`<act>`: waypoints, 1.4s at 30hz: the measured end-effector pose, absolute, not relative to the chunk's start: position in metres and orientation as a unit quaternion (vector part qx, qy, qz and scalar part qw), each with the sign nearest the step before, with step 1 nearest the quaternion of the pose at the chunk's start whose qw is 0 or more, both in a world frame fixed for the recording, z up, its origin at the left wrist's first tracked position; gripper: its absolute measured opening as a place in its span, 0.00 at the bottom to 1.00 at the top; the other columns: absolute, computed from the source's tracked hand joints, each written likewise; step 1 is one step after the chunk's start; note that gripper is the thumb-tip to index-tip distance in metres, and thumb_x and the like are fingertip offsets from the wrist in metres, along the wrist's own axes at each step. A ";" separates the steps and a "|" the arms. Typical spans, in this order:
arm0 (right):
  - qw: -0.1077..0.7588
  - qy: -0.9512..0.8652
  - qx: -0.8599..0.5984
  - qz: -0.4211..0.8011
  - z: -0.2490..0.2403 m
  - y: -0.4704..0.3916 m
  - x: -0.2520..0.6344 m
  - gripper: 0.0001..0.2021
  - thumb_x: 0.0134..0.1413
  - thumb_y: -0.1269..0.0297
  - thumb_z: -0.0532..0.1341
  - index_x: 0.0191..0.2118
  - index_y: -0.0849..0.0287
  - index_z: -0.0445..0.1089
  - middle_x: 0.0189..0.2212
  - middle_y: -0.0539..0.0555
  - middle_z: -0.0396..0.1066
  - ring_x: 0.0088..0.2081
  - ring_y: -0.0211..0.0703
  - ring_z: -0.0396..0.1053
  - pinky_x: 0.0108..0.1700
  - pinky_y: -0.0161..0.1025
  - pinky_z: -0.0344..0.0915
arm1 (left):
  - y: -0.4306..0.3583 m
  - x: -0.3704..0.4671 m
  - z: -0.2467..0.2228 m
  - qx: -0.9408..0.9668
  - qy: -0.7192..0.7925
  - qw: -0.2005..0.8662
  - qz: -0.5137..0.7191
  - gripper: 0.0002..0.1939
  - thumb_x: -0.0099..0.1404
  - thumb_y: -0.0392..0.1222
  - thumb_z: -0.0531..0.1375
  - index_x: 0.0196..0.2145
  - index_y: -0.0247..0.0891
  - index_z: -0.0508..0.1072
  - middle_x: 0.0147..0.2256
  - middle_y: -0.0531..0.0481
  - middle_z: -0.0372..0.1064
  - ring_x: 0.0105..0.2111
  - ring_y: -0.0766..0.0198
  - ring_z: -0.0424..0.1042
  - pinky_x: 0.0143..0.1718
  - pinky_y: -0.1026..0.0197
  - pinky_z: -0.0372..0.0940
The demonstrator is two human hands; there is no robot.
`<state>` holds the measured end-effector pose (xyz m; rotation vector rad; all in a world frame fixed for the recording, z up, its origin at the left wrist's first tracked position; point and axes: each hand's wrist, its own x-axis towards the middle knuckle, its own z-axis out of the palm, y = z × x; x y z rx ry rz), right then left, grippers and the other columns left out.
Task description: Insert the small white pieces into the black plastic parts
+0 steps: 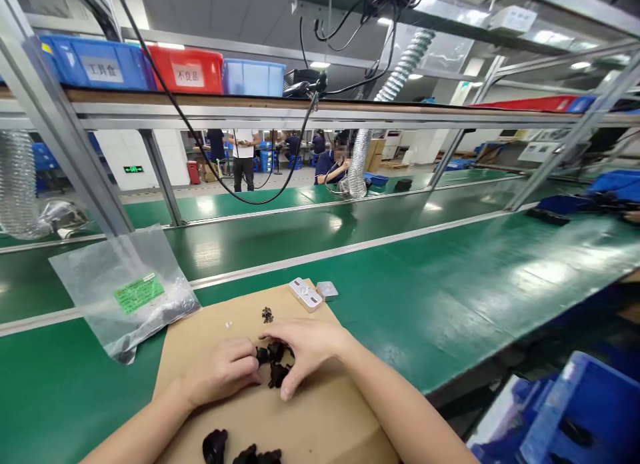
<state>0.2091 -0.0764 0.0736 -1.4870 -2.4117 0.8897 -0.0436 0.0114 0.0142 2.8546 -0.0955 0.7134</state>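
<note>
On a sheet of brown cardboard [310, 421], several small black parts [278, 374] lie in a loose cluster between my two hands. My left hand [225, 371] rests at their left side, its fingers curled in and its fingertips against the nearest part; what they pinch, if anything, is hidden. Around the right side of the cluster my right hand [315, 349] arches, thumb and fingers spread apart. Just beyond it lies a little pile of tiny dark pieces [267, 315]. More black parts [215, 445] lie at the cardboard's near edge.
A clear bag with a green label [139, 293] lies left of the cardboard. Two small silvery blocks [305, 295] sit at its far edge. Blue and red bins [187, 69] stand on the shelf above the green bench [425, 304]. A blue crate [585, 411] is at lower right. People work beyond.
</note>
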 end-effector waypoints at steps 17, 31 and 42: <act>0.199 -0.734 -0.611 0.218 0.065 -0.046 0.227 0.09 0.63 0.64 0.60 0.40 0.56 0.80 0.39 0.52 0.80 0.40 0.45 0.74 0.40 0.36 0.63 | 0.002 -0.042 0.033 0.954 0.075 0.221 0.190 0.19 0.70 0.39 0.60 0.57 0.44 0.67 0.51 0.40 0.67 0.47 0.53 0.70 0.48 0.53 0.69; 0.205 -0.745 -0.601 0.202 0.035 -0.032 0.228 0.05 0.57 0.65 0.65 0.35 0.58 0.79 0.32 0.50 0.79 0.32 0.40 0.72 0.32 0.34 0.58 | 0.007 -0.043 0.036 0.934 0.044 0.298 0.192 0.01 0.66 0.36 0.56 0.37 0.40 0.67 0.44 0.42 0.69 0.43 0.54 0.70 0.45 0.53 0.67; 0.185 -0.756 -0.602 0.179 0.035 -0.034 0.224 0.07 0.57 0.72 0.61 0.34 0.58 0.78 0.30 0.50 0.77 0.30 0.40 0.70 0.31 0.34 0.56 | 0.045 -0.050 0.021 0.888 0.307 0.156 0.303 0.08 0.76 0.43 0.50 0.42 0.43 0.67 0.42 0.46 0.68 0.42 0.55 0.70 0.45 0.52 0.66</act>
